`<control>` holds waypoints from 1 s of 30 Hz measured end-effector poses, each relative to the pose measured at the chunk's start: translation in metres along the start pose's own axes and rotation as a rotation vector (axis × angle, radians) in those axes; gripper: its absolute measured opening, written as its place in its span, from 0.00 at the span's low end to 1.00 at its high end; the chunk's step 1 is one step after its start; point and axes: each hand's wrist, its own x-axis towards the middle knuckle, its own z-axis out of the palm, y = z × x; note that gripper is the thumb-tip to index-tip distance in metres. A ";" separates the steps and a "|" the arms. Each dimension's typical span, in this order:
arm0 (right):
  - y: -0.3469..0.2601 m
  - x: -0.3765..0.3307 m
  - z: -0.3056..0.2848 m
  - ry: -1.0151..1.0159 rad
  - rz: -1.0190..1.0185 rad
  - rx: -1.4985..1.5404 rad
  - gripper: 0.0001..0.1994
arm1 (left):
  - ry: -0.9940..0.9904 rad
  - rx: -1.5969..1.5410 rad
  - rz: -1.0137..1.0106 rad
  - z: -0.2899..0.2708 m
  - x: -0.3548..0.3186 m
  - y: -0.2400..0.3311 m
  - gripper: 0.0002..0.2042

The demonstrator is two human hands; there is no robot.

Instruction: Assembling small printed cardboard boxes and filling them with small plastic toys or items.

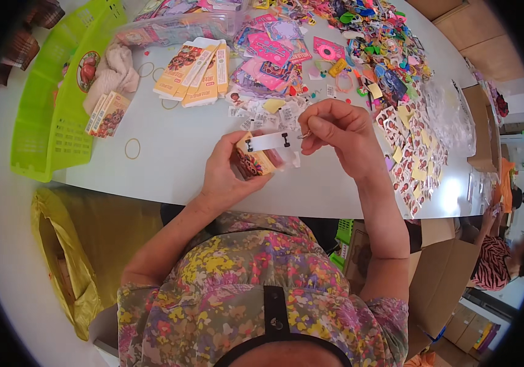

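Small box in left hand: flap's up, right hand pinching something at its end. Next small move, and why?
Probably press the white flap down into the small box. The left hand holds the box with the flap raised, and the right hand pinches at the flap's end, so closing looks nearest.

White table (170, 177), cardboard boxes (439, 275)

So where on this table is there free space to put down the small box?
Bare table lies between the green basket, the stack of flat yellow cartons and the left hand; only a rubber band lies there. The far right side, with the stickers, is crowded.
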 end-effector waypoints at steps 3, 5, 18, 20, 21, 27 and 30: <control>-0.012 -0.004 0.001 0.005 -0.059 -0.103 0.07 | 0.058 -0.008 -0.019 -0.003 0.003 0.003 0.35; -0.015 -0.005 -0.001 0.005 -0.081 -0.121 0.07 | 0.082 -0.051 -0.039 -0.005 0.004 0.004 0.35; -0.012 -0.003 0.010 0.038 -0.126 -0.133 0.06 | -0.016 0.017 0.081 0.001 0.001 -0.001 0.36; -0.008 0.000 0.017 0.032 -0.128 -0.166 0.06 | 0.005 -0.011 0.119 0.004 0.005 0.000 0.36; -0.006 -0.001 0.022 0.024 -0.191 -0.374 0.06 | 0.019 0.036 0.117 0.005 0.007 0.000 0.35; -0.007 0.000 0.040 0.035 -0.485 -1.161 0.06 | 0.033 0.124 0.046 0.010 0.010 0.010 0.34; 0.017 0.007 0.027 -0.001 -0.606 -1.237 0.07 | 0.044 0.072 -0.050 0.017 0.016 0.004 0.34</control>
